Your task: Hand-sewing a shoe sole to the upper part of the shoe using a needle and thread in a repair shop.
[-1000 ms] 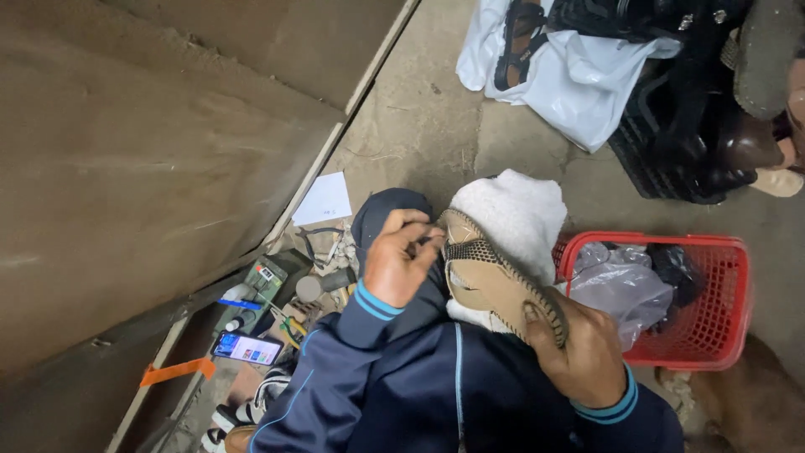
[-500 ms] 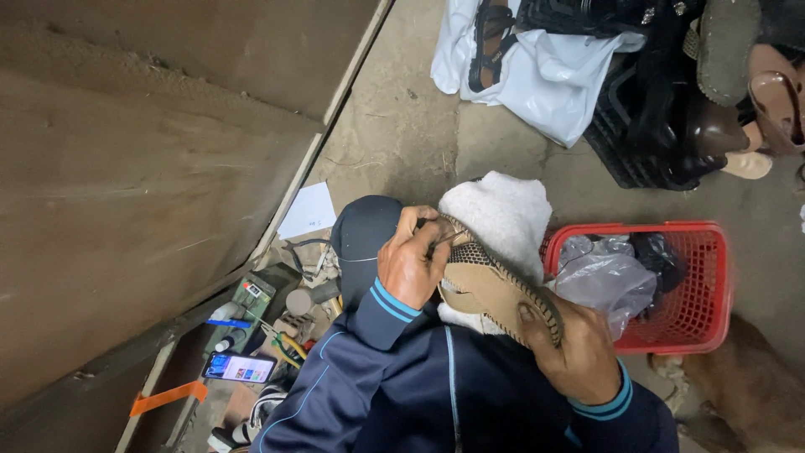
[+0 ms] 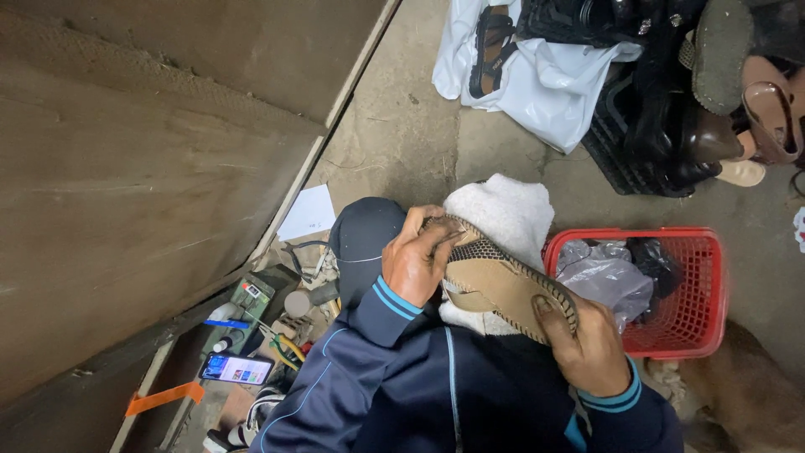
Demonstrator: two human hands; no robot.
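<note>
A tan shoe [image 3: 495, 281] with a stitched rim and a woven mesh toe lies sole-up across my lap. My left hand [image 3: 415, 260] grips its toe end, fingers curled over the mesh. My right hand [image 3: 587, 340] holds the heel end, thumb pressed on the sole's edge. Under the shoe lies a white towel [image 3: 503, 214] on my knee. Both arms wear dark blue sleeves with light blue cuffs.
A red plastic basket [image 3: 700, 289] with plastic bags stands at my right. A dark cap [image 3: 365, 235], a paper sheet [image 3: 309, 214], small tools and a lit phone [image 3: 236, 367] lie at my left by a wooden wall. Shoes [image 3: 721, 92] and a white bag [image 3: 537, 80] sit ahead.
The view has shifted slightly. Both hands keep their hold on the shoe, and the left hand's fingers have worked a little along the toe end.
</note>
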